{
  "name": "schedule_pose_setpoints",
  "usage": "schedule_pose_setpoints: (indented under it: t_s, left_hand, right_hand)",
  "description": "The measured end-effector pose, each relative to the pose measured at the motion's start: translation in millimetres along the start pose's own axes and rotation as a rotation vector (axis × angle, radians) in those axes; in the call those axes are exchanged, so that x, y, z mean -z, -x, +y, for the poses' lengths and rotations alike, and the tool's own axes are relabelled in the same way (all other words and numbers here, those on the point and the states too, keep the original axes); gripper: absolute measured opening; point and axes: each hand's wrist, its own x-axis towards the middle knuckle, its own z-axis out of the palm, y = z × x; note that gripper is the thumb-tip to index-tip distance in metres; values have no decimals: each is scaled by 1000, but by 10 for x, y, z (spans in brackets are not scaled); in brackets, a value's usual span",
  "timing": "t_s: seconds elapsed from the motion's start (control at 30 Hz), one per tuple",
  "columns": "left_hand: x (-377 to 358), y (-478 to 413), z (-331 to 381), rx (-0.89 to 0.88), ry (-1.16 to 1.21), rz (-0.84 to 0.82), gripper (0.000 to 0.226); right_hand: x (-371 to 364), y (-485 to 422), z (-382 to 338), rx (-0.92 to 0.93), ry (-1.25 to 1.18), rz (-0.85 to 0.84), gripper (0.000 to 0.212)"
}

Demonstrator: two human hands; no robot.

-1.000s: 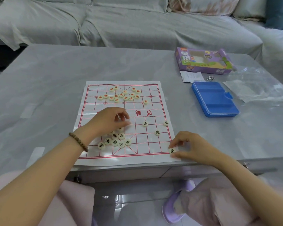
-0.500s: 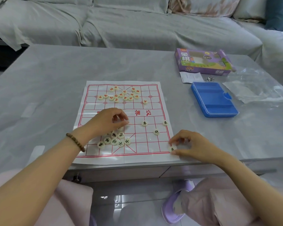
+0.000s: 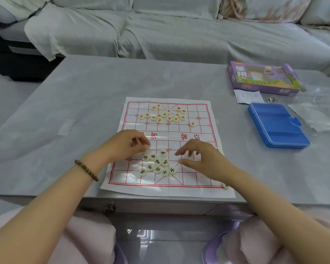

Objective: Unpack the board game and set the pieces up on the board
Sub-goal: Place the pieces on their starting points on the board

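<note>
White paper board (image 3: 206,111) lies flat on grey surface (image 3: 65,111). Black-lettered pieces (image 3: 157,165) bunched on its near half, red-lettered pieces (image 3: 164,115) on its far half, lone piece (image 3: 226,185) at its near-right corner. L hand (image 3: 128,143) over board's centre-left, grip curled, can't tell if holding anything. R hand (image 3: 204,161) over board's near-right, grip apart, empty.

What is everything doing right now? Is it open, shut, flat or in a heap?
board, unfolded, lying flat.
black pieces, heaped, not set up.
red pieces, heaped on the far side.
corner piece, sitting at the near right corner.
blue case, shut.
purple box, lying flat.
left hand, fingers curled; grip unclear.
right hand, open above the board.
</note>
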Motion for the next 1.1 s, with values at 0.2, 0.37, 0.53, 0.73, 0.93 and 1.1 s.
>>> schedule_pose_setpoints:
  t_s: [0.2,0.37,0.53,0.73,0.93,1.1]
  left_hand:
    - [64,121,-90,-6,-22,-34,18]
    - [98,165,-179,22,-14,-28,26]
    - [92,169,-178,20,15,-23,26]
    - [202,271,-270,60,43,27,18]
    - [301,550,-408,71,-66,-5,35]
    - [228,888,-578,-32,-255,-80,87]
  right_hand:
    - [-136,-156,-122,13,34,-34,21]
    - [-220,-331,-156,-17,70,41,25]
    - [-311,-439,-160,-35,128,57,22]
    - [-311,-452,-155,-47,76,50,14]
    - [-301,-490,-463,11,-152,36,12]
    - [-531,-526,-872,151,87,-214,19]
